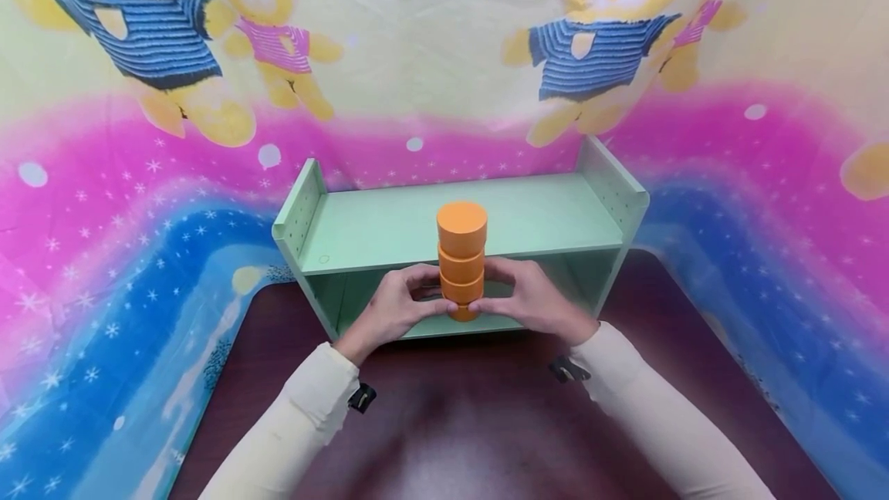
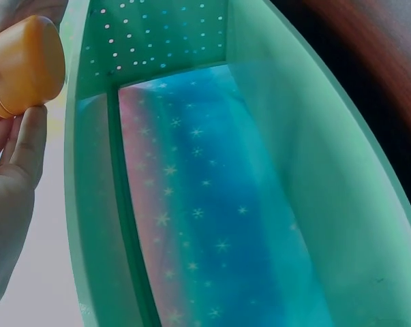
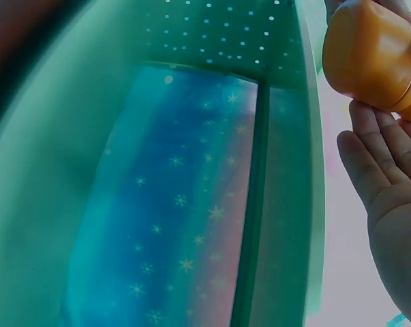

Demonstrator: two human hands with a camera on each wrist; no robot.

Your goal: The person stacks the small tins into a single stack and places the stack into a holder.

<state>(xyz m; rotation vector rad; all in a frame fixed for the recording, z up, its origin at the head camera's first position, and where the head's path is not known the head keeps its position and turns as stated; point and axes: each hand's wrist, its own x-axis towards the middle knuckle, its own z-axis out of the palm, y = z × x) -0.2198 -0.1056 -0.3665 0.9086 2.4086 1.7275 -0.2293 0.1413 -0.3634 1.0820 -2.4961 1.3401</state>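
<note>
A stack of several orange round cups (image 1: 461,262), widest at the top and narrower at the bottom, stands upright in front of the green shelf in the head view. My left hand (image 1: 399,301) grips its left side, the thumb low at the front and the fingers higher up. On the right side my right hand (image 1: 531,295) holds it the same way, the two thumb tips close together. Part of the orange stack (image 2: 29,65) appears at the upper left of the left wrist view. In the right wrist view, the fingertips touch the orange stack (image 3: 372,54) from below.
The pale green two-level shelf (image 1: 389,226) stands behind the hands on a dark red-brown table (image 1: 444,423). Raised side panels with small holes bound its top. A cloth (image 1: 417,60) printed with bears and snowflakes hangs behind and along both sides.
</note>
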